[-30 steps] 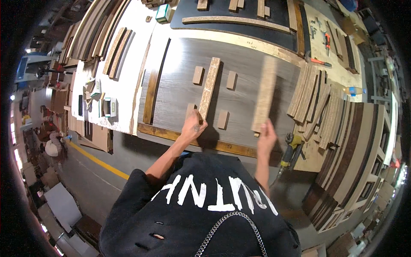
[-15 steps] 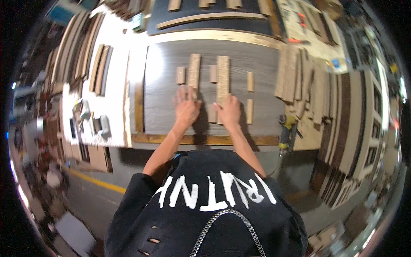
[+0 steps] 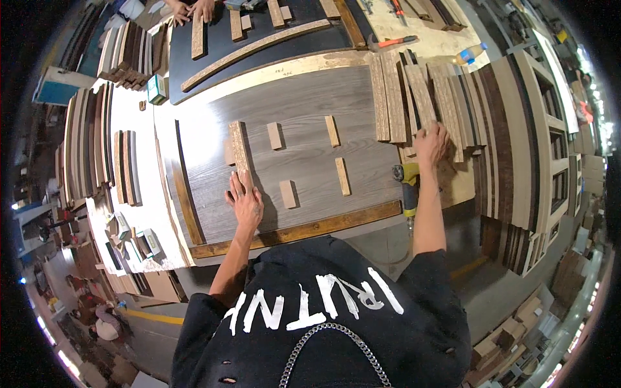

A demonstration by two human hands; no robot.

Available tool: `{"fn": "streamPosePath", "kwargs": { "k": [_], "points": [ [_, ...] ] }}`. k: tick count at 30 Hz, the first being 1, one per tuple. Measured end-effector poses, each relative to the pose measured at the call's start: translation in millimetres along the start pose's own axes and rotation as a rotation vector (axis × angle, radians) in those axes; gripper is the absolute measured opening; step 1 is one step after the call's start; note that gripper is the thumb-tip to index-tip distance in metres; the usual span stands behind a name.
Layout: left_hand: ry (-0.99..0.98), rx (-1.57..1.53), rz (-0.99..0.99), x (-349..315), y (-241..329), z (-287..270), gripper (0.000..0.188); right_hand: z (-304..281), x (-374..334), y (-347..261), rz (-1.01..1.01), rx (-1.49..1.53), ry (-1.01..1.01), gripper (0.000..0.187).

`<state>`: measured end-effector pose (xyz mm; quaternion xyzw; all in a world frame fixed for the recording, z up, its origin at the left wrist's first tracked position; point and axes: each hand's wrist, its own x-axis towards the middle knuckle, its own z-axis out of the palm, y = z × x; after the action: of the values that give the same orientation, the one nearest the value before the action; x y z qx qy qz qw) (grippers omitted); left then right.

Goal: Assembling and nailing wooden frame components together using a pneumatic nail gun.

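Note:
My left hand (image 3: 246,200) lies with its fingers spread at the near end of a long particleboard strip (image 3: 239,145) on the grey wood-grain panel (image 3: 304,149). A small block partly shows along that strip's left side. My right hand (image 3: 431,145) is off the panel to the right, with its fingers closed round the near end of a long particleboard strip (image 3: 420,94) that lies slanted over a row of similar strips (image 3: 388,97). Small wooden blocks rest on the panel between my hands, among them a beige block (image 3: 275,136) and a narrow yellowish block (image 3: 342,176).
A green-and-black power drill (image 3: 407,187) stands by my right forearm. Brown wood rails (image 3: 297,226) edge the panel. Beyond it, another person's hands (image 3: 191,11) touch strips on a dark panel (image 3: 272,55). Stacked boards (image 3: 517,142) stand at right; a bottle (image 3: 471,53) lies behind.
My right hand has left the panel's middle for the strip row at right; the long strip it touched there is gone from the panel. My left hand stays by the other strip. The view has turned.

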<state>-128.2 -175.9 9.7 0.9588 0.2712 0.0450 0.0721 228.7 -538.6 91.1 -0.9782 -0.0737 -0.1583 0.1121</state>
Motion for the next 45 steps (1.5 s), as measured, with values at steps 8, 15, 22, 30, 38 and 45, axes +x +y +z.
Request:
{"fn": "streamPosePath", "kwargs": {
  "k": [8, 15, 22, 30, 38, 45],
  "points": [
    [-0.011, 0.038, -0.021, 23.5, 7.1, 1.8, 0.066, 60.0, 6.6, -32.5, 0.098, -0.016, -0.373, 0.061],
    [0.052, 0.000, -0.025, 7.1, 5.8, 8.7, 0.067, -0.6, -44.8, -75.1, 0.004, 0.377, -0.305, 0.054],
    [0.049, -0.022, -0.006, 1.2, 6.2, 3.2, 0.068, 10.8, -198.5, -201.7, -0.058, 0.529, -0.445, 0.041],
    [-0.040, -0.159, -0.022, -10.8, -1.7, -11.7, 0.069, 16.5, -237.7, -233.6, -0.092, 0.489, -0.526, 0.046],
    [0.313, -0.399, -0.530, 53.6, -256.8, -79.4, 0.069, 19.8, -237.7, -232.2, 0.024, 0.640, -0.679, 0.061],
    [0.011, -0.098, -0.579, 119.3, -540.6, -117.9, 0.052, 20.1, -266.3, -357.2, 0.021, 0.305, -0.314, 0.057]
  ]
}}
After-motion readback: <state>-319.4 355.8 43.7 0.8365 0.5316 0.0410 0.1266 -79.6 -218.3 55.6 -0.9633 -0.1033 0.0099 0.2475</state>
